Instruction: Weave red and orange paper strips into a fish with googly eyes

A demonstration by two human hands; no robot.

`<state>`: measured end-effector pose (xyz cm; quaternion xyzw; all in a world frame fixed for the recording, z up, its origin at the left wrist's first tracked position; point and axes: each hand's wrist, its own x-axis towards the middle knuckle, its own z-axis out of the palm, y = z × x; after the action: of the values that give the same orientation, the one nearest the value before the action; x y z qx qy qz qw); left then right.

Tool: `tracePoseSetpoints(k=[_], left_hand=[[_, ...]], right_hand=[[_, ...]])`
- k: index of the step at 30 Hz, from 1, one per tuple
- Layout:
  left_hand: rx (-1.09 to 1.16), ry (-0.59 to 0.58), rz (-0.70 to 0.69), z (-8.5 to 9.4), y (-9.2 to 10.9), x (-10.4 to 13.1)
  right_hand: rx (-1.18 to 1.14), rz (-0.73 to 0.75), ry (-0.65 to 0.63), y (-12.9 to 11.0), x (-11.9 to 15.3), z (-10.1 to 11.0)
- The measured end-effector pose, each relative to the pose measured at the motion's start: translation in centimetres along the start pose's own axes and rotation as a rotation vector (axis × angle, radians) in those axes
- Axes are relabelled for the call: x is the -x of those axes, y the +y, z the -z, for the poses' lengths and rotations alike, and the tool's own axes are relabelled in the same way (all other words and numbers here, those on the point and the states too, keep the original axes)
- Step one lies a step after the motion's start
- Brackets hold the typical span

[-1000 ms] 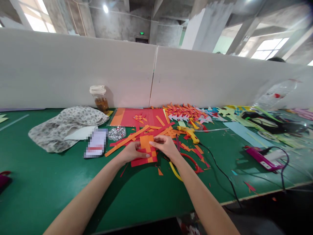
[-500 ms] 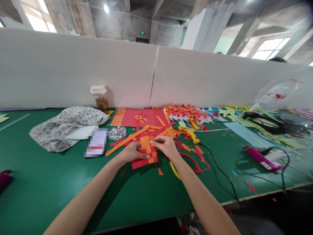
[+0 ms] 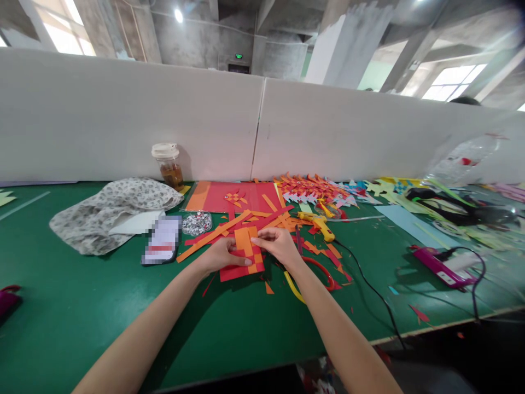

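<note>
Red and orange paper strips, woven into a small checkered piece (image 3: 245,246), are held between both hands over the green table. My left hand (image 3: 225,256) grips its left side, the thumb lying across the lower red part. At the upper right, my right hand (image 3: 275,243) pinches an orange strip between thumb and fingers. Behind the hands lie loose red and orange paper strips (image 3: 217,234). Scissors with a red and yellow handle (image 3: 324,268) rest partly hidden beneath my right forearm.
A yellow glue gun (image 3: 322,224) with a black cord lies right of the strips. Finished woven paper fish (image 3: 315,189) are piled behind it. A phone (image 3: 163,241), a bag of googly eyes (image 3: 197,223), a lidded cup (image 3: 169,167) and a magenta power strip (image 3: 443,266) are also on the table.
The woven paper piece and my left hand have shifted very slightly to the left. Both hands keep the same hold.
</note>
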<state>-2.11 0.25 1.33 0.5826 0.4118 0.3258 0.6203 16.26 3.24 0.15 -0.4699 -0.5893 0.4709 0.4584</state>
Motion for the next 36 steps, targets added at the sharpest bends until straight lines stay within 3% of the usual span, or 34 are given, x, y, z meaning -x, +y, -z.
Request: tracePoseSetpoints(k=[19,36], left_hand=[[-0.101,0.033,-0.026,0.04,-0.42,-0.21],[-0.046,-0.028,-0.041,0.02,-0.40,-0.20]], right_hand=[[0.011,0.032,0.018,0.41,-0.18,-0.11],[-0.052,-0.014,0.047,0.02,-0.14,-0.33]])
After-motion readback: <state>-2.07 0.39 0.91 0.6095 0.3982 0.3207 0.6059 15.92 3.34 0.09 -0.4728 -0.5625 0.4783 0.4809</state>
